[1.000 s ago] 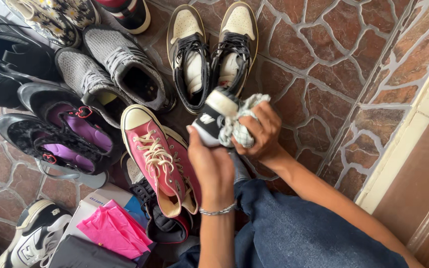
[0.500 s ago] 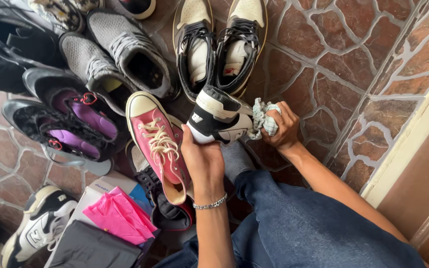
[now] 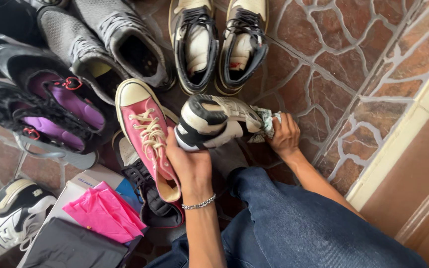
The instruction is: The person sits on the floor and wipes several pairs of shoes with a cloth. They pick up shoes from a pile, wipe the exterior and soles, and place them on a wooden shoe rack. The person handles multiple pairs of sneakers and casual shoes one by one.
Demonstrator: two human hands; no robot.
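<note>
The left hand point(image 3: 190, 164) was curled around the heel end of a black-and-white sneaker point(image 3: 214, 121), gripping it from below so that the shoe lay on its side above the stone-tiled floor point(image 3: 333, 54), with its worn sole turned upward toward the camera. The right hand point(image 3: 285, 135) was closed on a crumpled checked cloth point(image 3: 266, 121), which it pressed against the toe end of that sneaker. A silver bracelet point(image 3: 198, 203) sat on the left wrist, and a leg in blue jeans point(image 3: 294, 223) lay beneath both arms. Just to the left of the held shoe stood a pink high-top point(image 3: 147, 134), and just beyond it a cream-and-black pair point(image 3: 217, 42). Grey knit trainers point(image 3: 110, 44) and black shoes with purple insoles point(image 3: 50, 104) lay farther left, with a pink bag point(image 3: 103, 213) on a box near the bottom edge.
</note>
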